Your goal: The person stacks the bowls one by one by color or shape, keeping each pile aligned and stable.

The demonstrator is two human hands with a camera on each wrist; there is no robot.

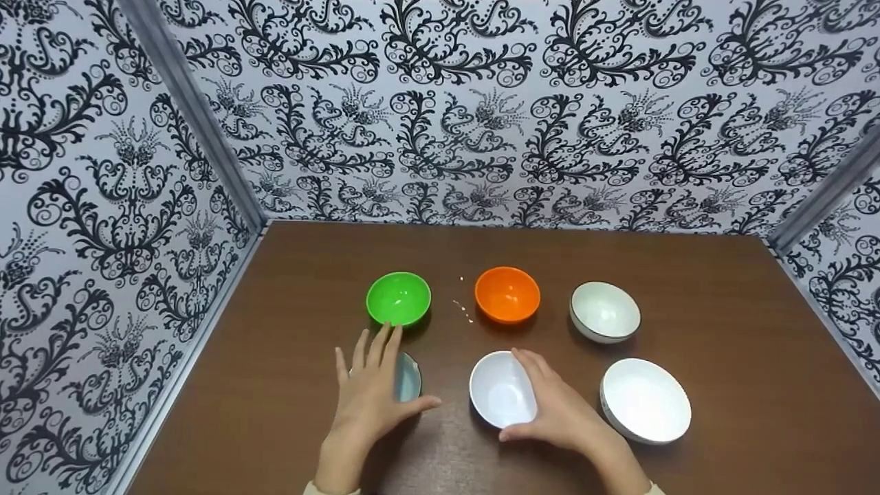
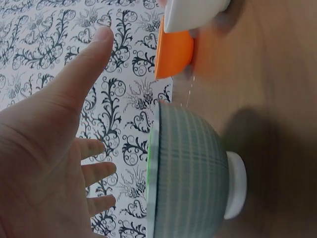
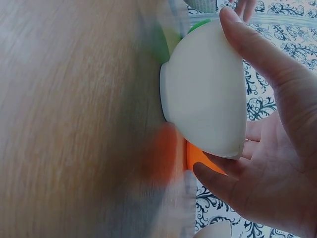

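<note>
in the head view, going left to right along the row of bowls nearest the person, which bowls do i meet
Blue-grey bowl, partly hidden by the left hand → white bowl, held by the right hand → second white bowl

Head view: taken from above the near side of the desk [image 1: 309, 261], facing forward and down; farthest of the three, covering both far corners and the patterned wall [image 1: 454, 137] behind the far edge.

Left wrist view: low and side-on, close to the striped bowl [image 2: 193, 168]; rolled, with desk at frame right and wall at left.

Right wrist view: low, close to the white bowl [image 3: 208, 94] between the fingers [image 3: 215, 181]; rolled the opposite way, desk at frame left.

Overlap: both wrist views share the striped, white and orange bowls [image 2: 174, 52] and the wall beyond the far edge; the head view includes all these.
</note>
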